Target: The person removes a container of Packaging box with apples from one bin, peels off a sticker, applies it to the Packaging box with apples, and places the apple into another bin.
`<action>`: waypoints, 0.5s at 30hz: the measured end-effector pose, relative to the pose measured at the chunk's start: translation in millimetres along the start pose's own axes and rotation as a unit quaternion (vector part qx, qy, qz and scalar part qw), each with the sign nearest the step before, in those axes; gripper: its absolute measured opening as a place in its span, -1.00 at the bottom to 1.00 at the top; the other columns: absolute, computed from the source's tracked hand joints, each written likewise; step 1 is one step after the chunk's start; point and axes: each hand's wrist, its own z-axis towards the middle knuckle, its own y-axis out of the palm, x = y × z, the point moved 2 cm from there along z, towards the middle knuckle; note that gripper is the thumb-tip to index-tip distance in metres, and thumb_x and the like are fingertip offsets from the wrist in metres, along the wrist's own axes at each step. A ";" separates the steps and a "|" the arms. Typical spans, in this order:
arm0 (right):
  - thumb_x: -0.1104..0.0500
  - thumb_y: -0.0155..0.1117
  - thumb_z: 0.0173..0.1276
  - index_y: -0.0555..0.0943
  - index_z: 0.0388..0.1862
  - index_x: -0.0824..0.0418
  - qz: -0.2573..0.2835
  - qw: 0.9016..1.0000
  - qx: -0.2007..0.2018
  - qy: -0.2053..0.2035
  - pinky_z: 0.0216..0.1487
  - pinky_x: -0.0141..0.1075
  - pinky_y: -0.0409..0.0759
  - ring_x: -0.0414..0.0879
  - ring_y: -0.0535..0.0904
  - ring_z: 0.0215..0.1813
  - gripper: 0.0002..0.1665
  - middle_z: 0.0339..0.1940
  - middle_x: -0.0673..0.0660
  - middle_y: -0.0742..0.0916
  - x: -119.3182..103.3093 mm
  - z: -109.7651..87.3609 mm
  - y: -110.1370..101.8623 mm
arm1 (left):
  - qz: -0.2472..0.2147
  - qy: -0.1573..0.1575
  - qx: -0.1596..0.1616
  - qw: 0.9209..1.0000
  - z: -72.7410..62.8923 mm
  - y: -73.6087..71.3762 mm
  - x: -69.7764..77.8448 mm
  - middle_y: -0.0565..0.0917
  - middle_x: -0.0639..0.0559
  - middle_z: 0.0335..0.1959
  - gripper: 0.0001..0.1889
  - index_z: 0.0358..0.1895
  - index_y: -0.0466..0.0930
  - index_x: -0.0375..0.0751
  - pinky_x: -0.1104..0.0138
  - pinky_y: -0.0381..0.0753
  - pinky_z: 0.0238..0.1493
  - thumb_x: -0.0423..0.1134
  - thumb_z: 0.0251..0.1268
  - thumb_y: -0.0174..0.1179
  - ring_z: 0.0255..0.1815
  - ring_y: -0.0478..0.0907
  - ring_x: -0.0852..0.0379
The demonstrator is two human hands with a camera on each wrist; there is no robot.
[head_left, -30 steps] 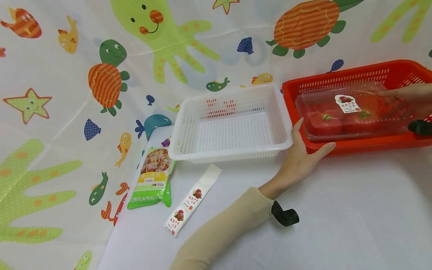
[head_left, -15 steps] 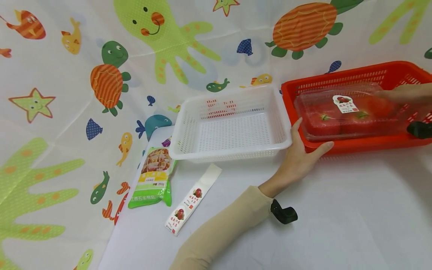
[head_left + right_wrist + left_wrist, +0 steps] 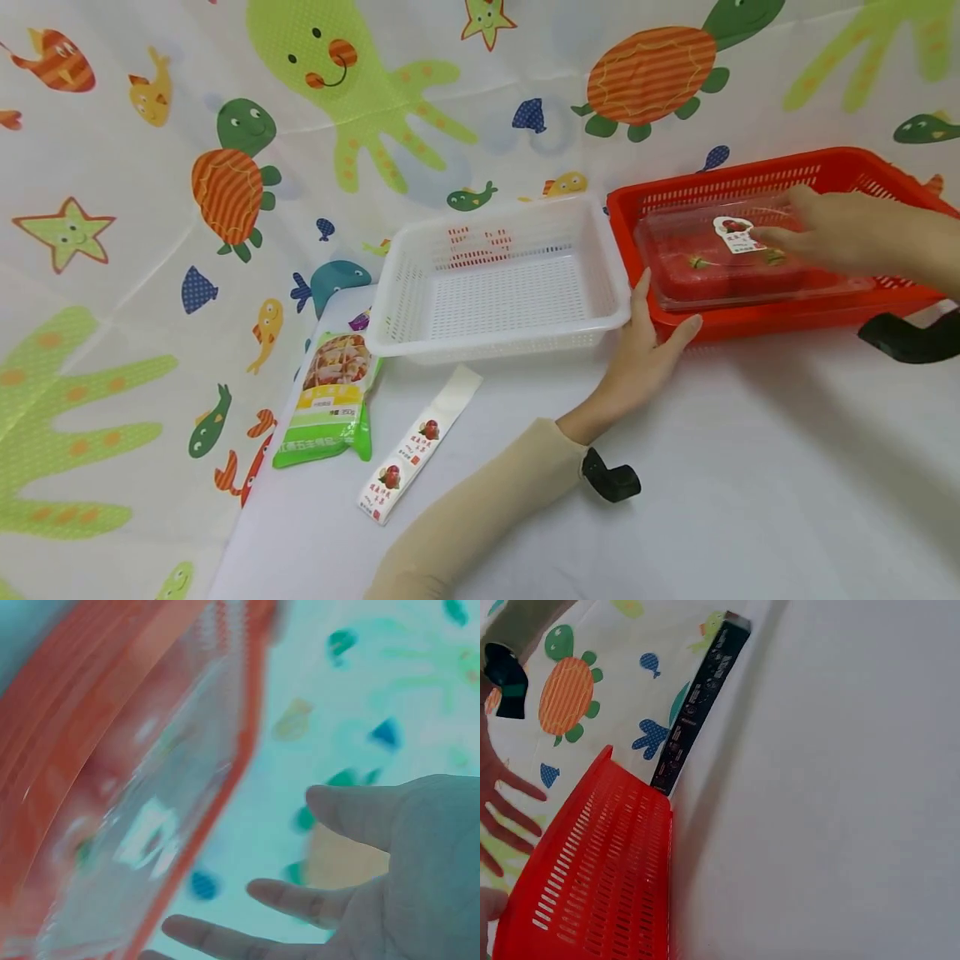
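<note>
In the head view, a clear plastic box (image 3: 678,229) with a white fruit sticker (image 3: 737,235) lies in the red basket (image 3: 652,325). Through its lid I see red tomato-like produce (image 3: 705,279) with green stems. My left hand (image 3: 637,354) rests against the basket's front left corner, its thumb stretched along the front and its fingers up the side. Over the right part of the box is my right hand (image 3: 828,229), hiding that end. The right wrist view shows this hand (image 3: 405,877) with fingers spread and nothing held.
A white basket (image 3: 498,346) stands left of the red one. Near it lie a green food packet (image 3: 330,404), a strip of fruit stickers (image 3: 420,446) and a small purple wrapper (image 3: 360,320). A long dark box (image 3: 701,705) stands behind the red basket in the left wrist view.
My right hand has moved left over the box, from its right end towards the sticker. My left hand stays at the basket's corner. The head view has shifted slightly to the right.
</note>
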 end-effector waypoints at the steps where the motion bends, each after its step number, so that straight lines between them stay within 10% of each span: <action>1: -0.14 0.03 0.65 0.01 0.41 0.67 -0.003 1.000 0.013 -0.004 0.04 0.47 0.55 0.64 0.40 0.09 -0.07 0.15 0.78 0.39 -7.8 -5.5 1.4 | -0.001 -0.001 -0.004 1.000 -3.4 -1.9 0.3 0.18 0.21 0.62 -0.15 0.72 -0.20 0.15 0.35 0.48 0.37 0.04 0.58 0.12 0.53 0.22 0.29; 9: -0.06 0.33 0.48 0.22 0.43 0.51 -0.042 0.985 0.162 -0.039 -0.05 0.50 0.53 0.66 0.38 0.20 -0.13 0.28 0.70 0.38 -60.6 -55.7 26.2 | -0.110 -0.095 -0.098 0.984 -45.2 -42.3 31.7 0.36 0.02 0.48 -0.38 0.67 0.07 -0.01 0.07 0.75 0.06 0.05 0.69 -0.11 0.40 0.51 -0.08; 12: -0.11 0.29 0.52 0.27 0.47 0.45 0.000 0.980 0.195 -0.052 -0.04 0.50 0.55 0.58 0.38 0.23 -0.15 0.31 0.62 0.41 -71.2 -66.5 31.2 | -0.076 -0.024 -0.133 0.988 -58.7 -73.7 45.5 0.41 -0.11 0.44 -0.45 0.59 0.22 -0.19 0.13 0.72 0.15 -0.03 0.72 -0.17 0.37 0.53 -0.09; 15: -0.11 0.25 0.57 0.29 0.50 0.37 0.060 0.967 0.236 -0.077 0.00 0.50 0.53 0.47 0.38 0.26 -0.21 0.34 0.51 0.44 -78.4 -73.8 33.2 | 0.035 0.087 -0.099 0.991 -69.7 -109.3 55.7 0.44 -0.14 0.43 -0.53 0.50 0.32 -0.29 0.23 0.64 0.25 -0.14 0.71 -0.11 0.38 0.50 -0.02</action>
